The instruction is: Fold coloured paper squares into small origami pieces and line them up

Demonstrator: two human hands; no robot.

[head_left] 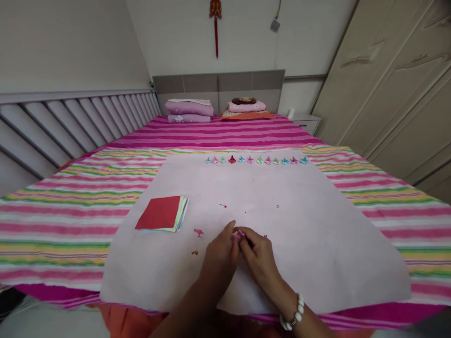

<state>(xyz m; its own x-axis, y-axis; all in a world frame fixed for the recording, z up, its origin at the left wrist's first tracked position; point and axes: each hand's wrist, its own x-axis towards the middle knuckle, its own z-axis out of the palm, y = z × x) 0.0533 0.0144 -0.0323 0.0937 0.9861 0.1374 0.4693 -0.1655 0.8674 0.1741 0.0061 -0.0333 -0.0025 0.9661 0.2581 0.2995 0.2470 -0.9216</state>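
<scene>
Near the front middle of the white sheet, my left hand (221, 251) and my right hand (259, 253) meet around a small pink folded paper piece (238, 235). Both hands are closed, pinching it between thumbs and fingers, which cover much of it. A bracelet of white beads (299, 311) circles my right wrist. To the left of my hands lies a stack of coloured square paper (160, 213), red on top. Farther back, a row of small folded paper shapes (250, 160) in blue, pink, green and red stretches across the sheet.
The white sheet (317, 263) lies on a bed with a striped cover (373, 188). Small scraps, including a pink one (198, 232) and a brown one (194, 253), are scattered around. Folded bedding (189, 111) sits by the headboard; a slatted rail (70, 122) runs along the left.
</scene>
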